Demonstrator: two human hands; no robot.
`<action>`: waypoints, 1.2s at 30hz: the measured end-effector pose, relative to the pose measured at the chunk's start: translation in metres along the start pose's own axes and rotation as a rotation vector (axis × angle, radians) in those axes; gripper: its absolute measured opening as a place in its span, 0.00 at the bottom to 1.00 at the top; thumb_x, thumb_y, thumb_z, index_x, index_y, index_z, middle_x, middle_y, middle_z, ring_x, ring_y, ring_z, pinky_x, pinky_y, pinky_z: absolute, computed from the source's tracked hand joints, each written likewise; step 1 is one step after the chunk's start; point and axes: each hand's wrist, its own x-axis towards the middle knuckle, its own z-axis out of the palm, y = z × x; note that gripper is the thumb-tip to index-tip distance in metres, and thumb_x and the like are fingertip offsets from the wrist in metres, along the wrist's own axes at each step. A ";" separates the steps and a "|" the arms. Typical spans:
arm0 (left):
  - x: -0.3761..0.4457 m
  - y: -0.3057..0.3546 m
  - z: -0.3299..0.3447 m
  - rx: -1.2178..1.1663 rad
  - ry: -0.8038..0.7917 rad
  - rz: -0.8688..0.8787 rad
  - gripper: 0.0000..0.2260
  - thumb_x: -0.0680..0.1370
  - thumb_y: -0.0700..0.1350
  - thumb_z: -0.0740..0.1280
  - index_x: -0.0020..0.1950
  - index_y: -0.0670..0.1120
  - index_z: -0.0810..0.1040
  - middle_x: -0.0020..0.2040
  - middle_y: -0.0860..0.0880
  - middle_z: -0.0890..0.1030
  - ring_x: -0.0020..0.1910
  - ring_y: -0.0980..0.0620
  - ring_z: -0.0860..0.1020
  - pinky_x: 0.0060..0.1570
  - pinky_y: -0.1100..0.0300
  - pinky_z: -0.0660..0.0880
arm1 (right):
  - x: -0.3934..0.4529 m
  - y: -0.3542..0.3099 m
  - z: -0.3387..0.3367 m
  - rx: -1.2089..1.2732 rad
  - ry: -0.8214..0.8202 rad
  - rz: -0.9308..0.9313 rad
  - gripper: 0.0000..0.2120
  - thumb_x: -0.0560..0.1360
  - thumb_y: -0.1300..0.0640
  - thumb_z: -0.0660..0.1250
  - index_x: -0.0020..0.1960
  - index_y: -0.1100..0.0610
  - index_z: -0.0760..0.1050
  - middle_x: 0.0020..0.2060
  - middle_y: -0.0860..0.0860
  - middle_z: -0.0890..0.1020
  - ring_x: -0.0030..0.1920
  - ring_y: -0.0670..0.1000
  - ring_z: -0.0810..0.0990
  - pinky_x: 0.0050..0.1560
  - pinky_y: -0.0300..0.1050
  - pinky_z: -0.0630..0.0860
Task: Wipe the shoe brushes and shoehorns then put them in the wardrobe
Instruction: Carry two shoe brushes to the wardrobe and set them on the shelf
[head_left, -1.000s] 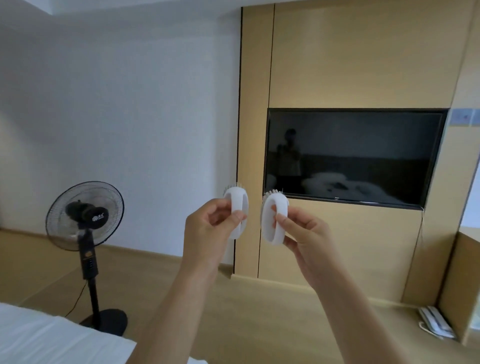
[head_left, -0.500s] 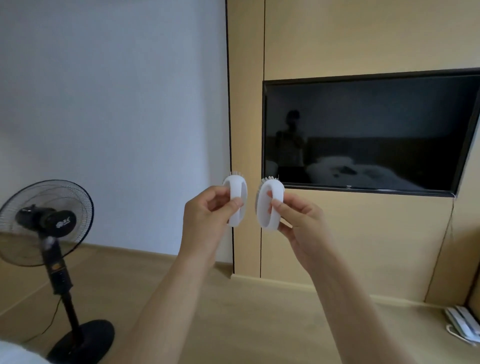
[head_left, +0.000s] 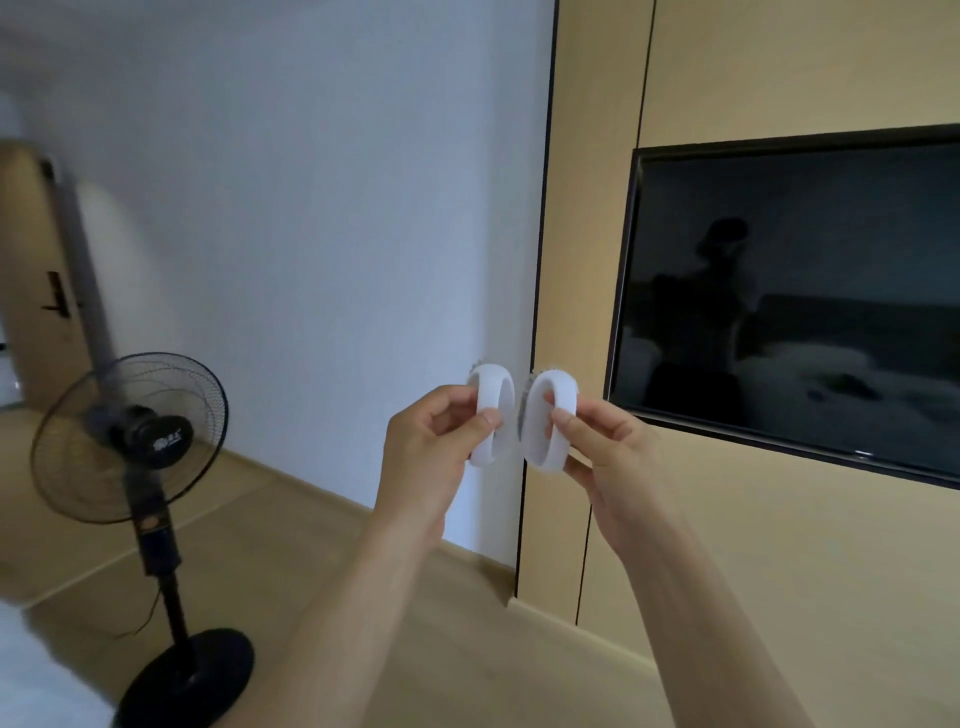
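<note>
Two white oval shoe brushes held up at chest height in front of the wall, one per hand: left hand (head_left: 431, 441) pinching the left brush (head_left: 488, 415) by its rim between thumb and fingers, right hand (head_left: 608, 447) pinching the right brush (head_left: 550, 421) the same way, bristles showing along the top edges and in the narrow gap between the two. Brushes just beside each other, possibly touching at the bristles; hard to tell. No cloth, shoehorn or wardrobe in sight, so wiping and stowing probably both yet to come. Main risk: a slip. Smooth plastic rims, gripped only by fingertips and with nothing underneath, likely to twist loose and drop to the wooden floor (head_left: 467, 649) if knocked together or rubbed too hard. Second risk: grit flicked out of the bristles toward the white wall (head_left: 311, 208) or the dark television (head_left: 805, 301) close behind. Standing fan (head_left: 130, 436) well apart to the left, its cable trailing on the floor, a possible snag when walking off with both hands full.
</note>
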 end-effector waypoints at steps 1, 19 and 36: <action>0.012 -0.006 0.002 0.005 0.012 0.009 0.06 0.74 0.40 0.72 0.48 0.49 0.84 0.45 0.50 0.86 0.48 0.52 0.83 0.59 0.45 0.77 | 0.015 0.007 0.000 0.011 -0.011 0.004 0.09 0.77 0.61 0.69 0.56 0.59 0.83 0.49 0.55 0.85 0.49 0.51 0.83 0.57 0.52 0.79; 0.318 -0.149 -0.051 -0.032 0.151 0.048 0.06 0.74 0.41 0.73 0.48 0.51 0.84 0.47 0.52 0.86 0.48 0.54 0.83 0.53 0.53 0.78 | 0.335 0.142 0.062 0.025 -0.114 -0.014 0.08 0.76 0.59 0.70 0.54 0.55 0.85 0.49 0.54 0.85 0.52 0.52 0.83 0.56 0.51 0.80; 0.545 -0.246 -0.177 0.177 0.516 0.068 0.06 0.73 0.38 0.72 0.47 0.47 0.85 0.44 0.44 0.85 0.45 0.45 0.81 0.49 0.44 0.78 | 0.592 0.312 0.214 0.243 -0.428 0.131 0.08 0.75 0.62 0.70 0.53 0.56 0.84 0.49 0.53 0.84 0.51 0.51 0.82 0.48 0.44 0.80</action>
